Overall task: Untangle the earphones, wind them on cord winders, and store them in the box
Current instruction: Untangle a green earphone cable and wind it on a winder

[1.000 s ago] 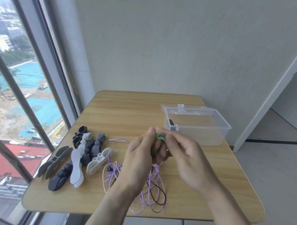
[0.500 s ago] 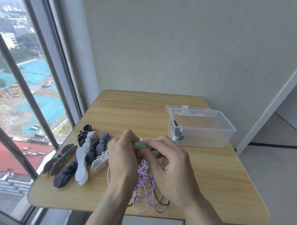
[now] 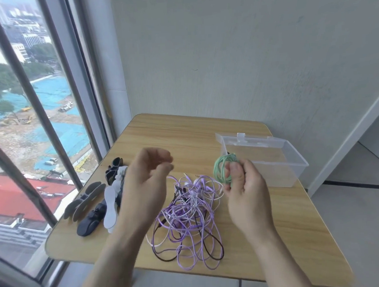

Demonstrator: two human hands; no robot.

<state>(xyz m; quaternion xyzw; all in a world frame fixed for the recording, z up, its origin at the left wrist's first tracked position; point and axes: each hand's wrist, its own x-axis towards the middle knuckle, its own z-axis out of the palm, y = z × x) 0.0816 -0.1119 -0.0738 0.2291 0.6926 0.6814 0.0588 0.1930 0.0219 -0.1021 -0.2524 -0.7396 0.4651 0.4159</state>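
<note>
My right hand grips a wound bundle of green earphone cord, held just left of the clear plastic box. Above the table my left hand hovers with its fingers loosely curled and nothing in them. Between my hands a tangle of purple, white and black earphones lies on the wooden table. Several cord winders in black, grey and white lie at the left, partly hidden by my left hand.
The box stands open at the table's right rear, its lid behind it, with a dark item inside near its left wall. A window runs along the left. The wall is behind the table.
My hands have come apart. The left hand let go of the green bundle and rose to the left; the right hand carried the bundle right, toward the box.
</note>
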